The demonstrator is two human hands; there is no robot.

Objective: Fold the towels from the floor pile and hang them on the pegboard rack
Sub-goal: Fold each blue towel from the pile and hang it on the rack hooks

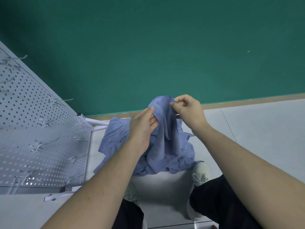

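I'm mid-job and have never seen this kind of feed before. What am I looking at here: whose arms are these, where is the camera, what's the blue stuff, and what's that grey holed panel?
There is one picture only, from a wide-angle camera worn on a person's head, looking forward and down. No machine is involved: the two bare arms are that person's own. The left hand and right hand both pinch the top hem of one blue towel, lifted so it hangs down. Beneath it, on the pale tiled floor, lies the pile of blue towels, crumpled. The grey holed panel on the left is the pegboard rack, with wire hooks sticking out; no towel shows on the visible part. The person's light shoes and dark trousers show below, a green wall behind.
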